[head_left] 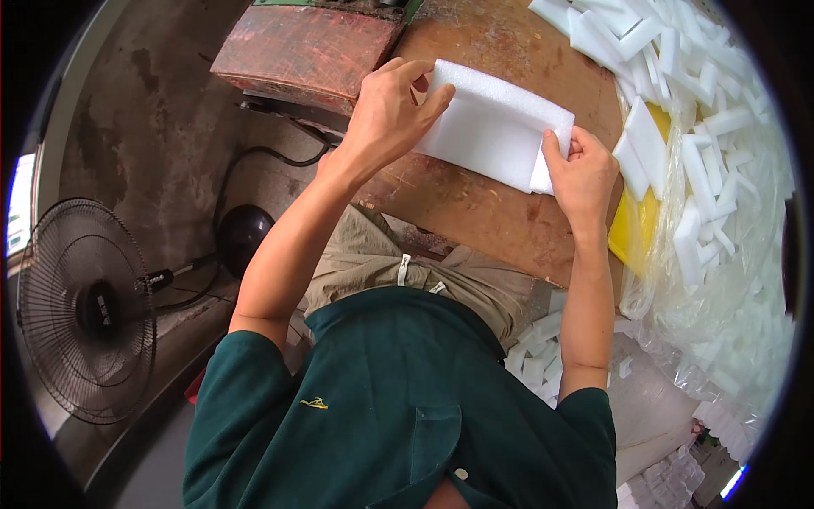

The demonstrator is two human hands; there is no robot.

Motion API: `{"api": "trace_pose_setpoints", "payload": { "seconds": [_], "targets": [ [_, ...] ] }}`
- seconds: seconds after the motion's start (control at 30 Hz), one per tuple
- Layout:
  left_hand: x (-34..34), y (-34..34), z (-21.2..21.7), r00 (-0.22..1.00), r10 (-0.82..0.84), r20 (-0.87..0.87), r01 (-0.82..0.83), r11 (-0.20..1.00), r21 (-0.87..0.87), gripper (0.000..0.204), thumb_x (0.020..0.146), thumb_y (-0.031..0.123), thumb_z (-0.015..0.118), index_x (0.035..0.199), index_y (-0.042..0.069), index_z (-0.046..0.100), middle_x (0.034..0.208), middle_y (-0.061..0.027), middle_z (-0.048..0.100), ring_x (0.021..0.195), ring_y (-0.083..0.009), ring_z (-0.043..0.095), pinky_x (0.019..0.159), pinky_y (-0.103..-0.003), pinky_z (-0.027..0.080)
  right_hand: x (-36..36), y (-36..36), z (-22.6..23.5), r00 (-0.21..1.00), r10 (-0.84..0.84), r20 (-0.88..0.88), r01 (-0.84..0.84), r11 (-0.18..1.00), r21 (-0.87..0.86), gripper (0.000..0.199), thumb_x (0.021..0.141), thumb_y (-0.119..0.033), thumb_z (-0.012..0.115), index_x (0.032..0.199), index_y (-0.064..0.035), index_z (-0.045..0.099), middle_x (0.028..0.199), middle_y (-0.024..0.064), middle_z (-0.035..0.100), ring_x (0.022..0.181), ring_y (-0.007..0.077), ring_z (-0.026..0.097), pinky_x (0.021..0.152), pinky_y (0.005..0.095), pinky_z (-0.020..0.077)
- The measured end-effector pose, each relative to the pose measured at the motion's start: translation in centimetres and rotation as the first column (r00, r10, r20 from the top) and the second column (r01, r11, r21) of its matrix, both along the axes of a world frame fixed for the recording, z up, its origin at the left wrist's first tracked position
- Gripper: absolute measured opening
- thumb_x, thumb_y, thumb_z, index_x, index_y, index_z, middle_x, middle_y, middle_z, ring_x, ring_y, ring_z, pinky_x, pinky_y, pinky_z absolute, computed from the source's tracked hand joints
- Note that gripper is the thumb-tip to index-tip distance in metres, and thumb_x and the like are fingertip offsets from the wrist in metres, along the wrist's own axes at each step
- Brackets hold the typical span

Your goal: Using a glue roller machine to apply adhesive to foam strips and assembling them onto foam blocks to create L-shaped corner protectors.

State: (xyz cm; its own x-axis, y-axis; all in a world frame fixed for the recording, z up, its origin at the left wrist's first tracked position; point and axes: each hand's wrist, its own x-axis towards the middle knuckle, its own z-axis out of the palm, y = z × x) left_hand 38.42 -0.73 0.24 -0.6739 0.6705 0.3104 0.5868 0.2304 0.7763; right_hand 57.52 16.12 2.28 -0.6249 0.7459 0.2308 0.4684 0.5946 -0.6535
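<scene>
A white foam tray-like piece (487,136) with raised edges is held over the wooden table (500,229), tilted a little down to the right. My left hand (394,110) grips its left end, thumb along the top and fingers behind. At the opposite end my right hand (582,174) pinches the short raised wall, with the thumb on the inside and the fingers curled around the outside. Both forearms reach up from below. Whether the foam touches the table cannot be made out.
A worn reddish box-shaped machine part (309,51) stands at the table's far left. White foam pieces (670,51) heap at the right, beside a clear plastic bag (678,297) and a yellow sheet (632,225). A black fan (89,310) stands at left; a dark cable (229,182) runs near it.
</scene>
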Motion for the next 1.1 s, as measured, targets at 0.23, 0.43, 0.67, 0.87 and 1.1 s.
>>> {"api": "trace_pose_setpoints", "payload": {
  "seconds": [0.23,0.43,0.67,0.87,1.1],
  "targets": [
    [-0.1,0.4,-1.0,1.000,-0.007,-0.013,0.007,1.000,-0.014,0.034,0.087,0.024,0.075,0.107,-0.003,0.070,0.087,-0.0138,0.066,0.070,-0.0200,0.063,0.068,-0.034,0.053,0.1,0.3,-0.7,1.000,0.018,0.022,-0.021,0.994,0.110,0.032,0.081,-0.022,0.076,0.071,0.0036,0.059,0.062,0.0165,0.058,0.055,0.0304,0.054,0.056,0.0409,0.0441],
    [0.1,0.3,-1.2,1.000,0.001,-0.016,-0.001,1.000,-0.024,0.033,0.088,0.022,0.074,0.108,-0.004,0.070,0.087,-0.0145,0.065,0.071,-0.0204,0.063,0.068,-0.034,0.053,0.1,0.5,-1.1,0.999,0.026,0.029,-0.030,0.994,0.108,0.031,0.081,-0.021,0.077,0.071,0.0033,0.059,0.064,0.0170,0.058,0.056,0.0317,0.055,0.056,0.0412,0.0443],
    [-0.2,0.4,-2.3,0.998,0.033,-0.060,-0.033,0.999,-0.009,0.035,0.088,0.022,0.075,0.113,-0.003,0.070,0.088,-0.0149,0.066,0.071,-0.0214,0.064,0.067,-0.034,0.053,-0.3,0.1,-1.5,0.999,0.036,-0.009,-0.035,0.993,0.112,0.025,0.080,-0.019,0.077,0.074,0.0027,0.065,0.066,0.0166,0.061,0.059,0.0316,0.060,0.057,0.0415,0.0468],
    [0.5,0.7,-2.0,0.994,0.034,-0.104,-0.040,0.997,-0.061,0.033,0.089,0.020,0.073,0.112,-0.004,0.070,0.089,-0.0155,0.064,0.072,-0.0237,0.063,0.068,-0.036,0.052,0.2,0.3,-1.7,0.999,0.046,0.024,-0.048,0.992,0.116,0.026,0.079,-0.019,0.077,0.073,0.0031,0.065,0.065,0.0160,0.062,0.059,0.0314,0.060,0.058,0.0419,0.0474],
    [0.8,0.5,-2.2,0.991,0.062,-0.122,-0.069,0.996,-0.057,0.029,0.090,0.017,0.071,0.110,-0.004,0.069,0.093,-0.0193,0.063,0.077,-0.0324,0.065,0.070,-0.040,0.052,-0.6,0.4,-2.5,0.994,0.061,0.090,-0.074,0.985,0.154,0.026,0.079,-0.017,0.075,0.071,0.0031,0.061,0.063,0.0172,0.056,0.058,0.0354,0.057,0.057,0.0455,0.0442]
  ]
}}
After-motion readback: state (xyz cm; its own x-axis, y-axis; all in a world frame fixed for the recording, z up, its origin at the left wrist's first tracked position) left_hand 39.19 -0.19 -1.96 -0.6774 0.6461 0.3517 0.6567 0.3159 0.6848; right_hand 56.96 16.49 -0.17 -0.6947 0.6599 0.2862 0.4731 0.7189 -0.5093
